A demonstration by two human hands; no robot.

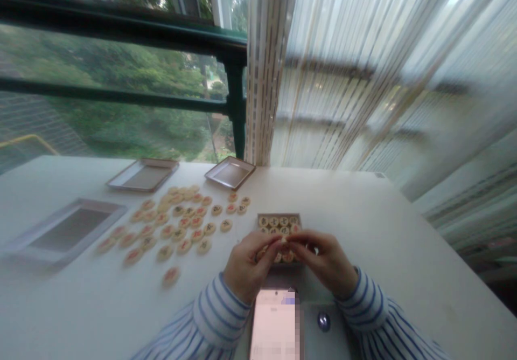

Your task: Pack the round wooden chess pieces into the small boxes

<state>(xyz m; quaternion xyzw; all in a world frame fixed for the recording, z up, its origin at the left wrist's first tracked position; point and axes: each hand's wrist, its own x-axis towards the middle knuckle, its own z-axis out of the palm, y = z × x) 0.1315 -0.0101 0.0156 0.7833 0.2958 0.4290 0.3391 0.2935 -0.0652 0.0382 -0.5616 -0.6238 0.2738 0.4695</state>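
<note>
"Xiangqi pieces (pixel 197 234), red- and dark-marked: where are they?"

"Two groups. Loose ones lie spread over the white table (pixel 404 252), left of the hands, some overlapping at the far side. Others sit face up in rows inside a small box (pixel 279 214), directly under the hands."

"State of the fingers?"

"Left hand (pixel 248 265) and right hand (pixel 327 265) meet above the box. Thumb and fingertips of each are drawn together, nearly no gap, pinching a small pale piece (pixel 284 239) between them. Its marking: not legible."

"Which step, in your judgement?"

"Probably seating one piece among the boxed ones. Whether it already touches the layer below, cannot tell; the fingers hide that part."

"And what would the next move call for?"

"Judgement only: align the piece flat with a gap, press lightly, then part the fingertips without tipping its neighbours. Afterwards, a reach leftward to the loose group would suit."

"Anything close by to note?"

"Phone (pixel 274 325) just nearer the body than the box; shiny oval object (pixel 323 321) to its right. Left sleeve passes near the phone, so withdraw with care."
</note>
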